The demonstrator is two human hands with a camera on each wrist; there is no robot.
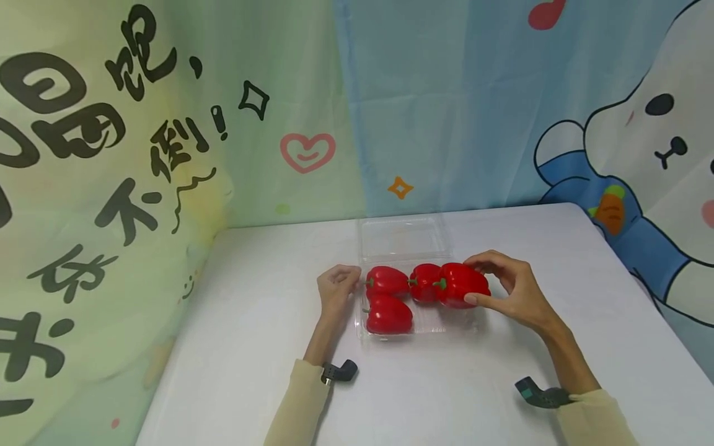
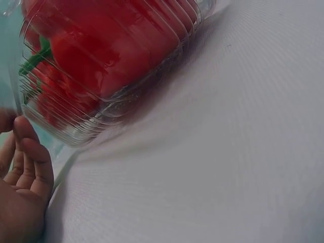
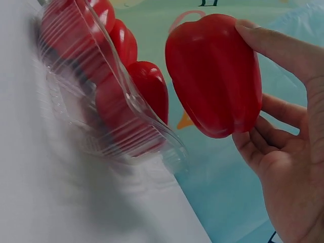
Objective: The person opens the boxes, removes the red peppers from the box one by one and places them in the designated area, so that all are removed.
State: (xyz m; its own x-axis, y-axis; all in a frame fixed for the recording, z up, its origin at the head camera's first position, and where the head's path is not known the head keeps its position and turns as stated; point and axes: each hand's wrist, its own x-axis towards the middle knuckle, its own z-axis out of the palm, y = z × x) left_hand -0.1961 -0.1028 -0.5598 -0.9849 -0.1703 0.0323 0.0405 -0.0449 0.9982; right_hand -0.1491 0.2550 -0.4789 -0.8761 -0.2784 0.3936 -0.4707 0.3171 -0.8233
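Observation:
A clear plastic clamshell box (image 1: pixel 440 321) lies with its lid (image 1: pixel 404 238) folded back. Inside sit three red bell peppers: one at the back left (image 1: pixel 387 281), one at the front left (image 1: pixel 389 314) and one at the back middle (image 1: pixel 424 283). My right hand (image 1: pixel 515 291) grips a fourth pepper (image 3: pixel 215 76) between thumb and fingers, raised over the box's right part, its green stem pointing left. At the box's left rim, my left hand (image 1: pixel 336 287) pinches the plastic edge with thumb and index finger (image 2: pixel 26 130), the other fingers curled.
The box stands on a white table (image 1: pixel 268 279). A printed curtain (image 1: pixel 446 111) hangs along the table's back and left sides. Dark bands (image 1: pixel 339 371) with camera mounts sit on both wrists, below beige sleeves.

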